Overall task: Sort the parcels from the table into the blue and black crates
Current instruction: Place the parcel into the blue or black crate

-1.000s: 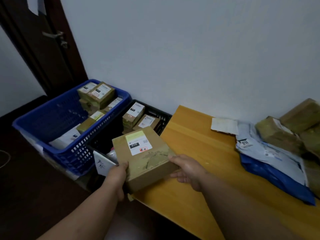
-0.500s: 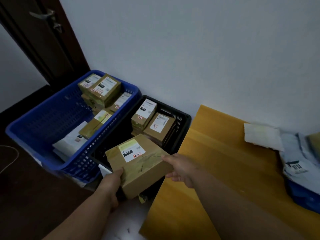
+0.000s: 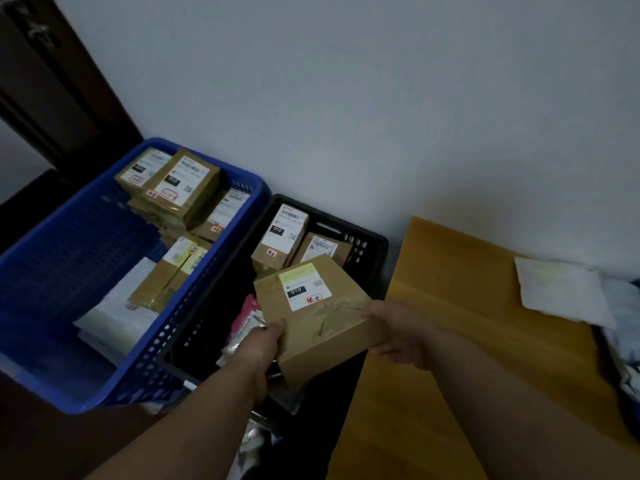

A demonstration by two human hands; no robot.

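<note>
1. Both hands hold one brown cardboard box (image 3: 320, 317) over the black crate (image 3: 372, 268), tilted, off the edge of the table (image 3: 450, 306). The left hand (image 3: 259, 344) grips its near left corner, thumb curled on top. The right hand (image 3: 398, 330) clamps the right edge, fingers wrapped underneath (can't see the fingertips).
2. The box is a flat rectangular carton with matte card, shiny clear tape across the lid and a white shipping label with a yellow-green strip. A black patch reads "010", and there's a red stamp I can't make out.
3. The black crate is slotted plastic with two more taped cartons (image 3: 284, 237) inside. One label also reads "010".
4. The blue crate (image 3: 69, 271) has perforated plastic walls and holds stacked cartons plus a flat white mailer.
5. The table is smooth yellow wood with a crinkly white pouch (image 3: 561, 292) on it.
</note>
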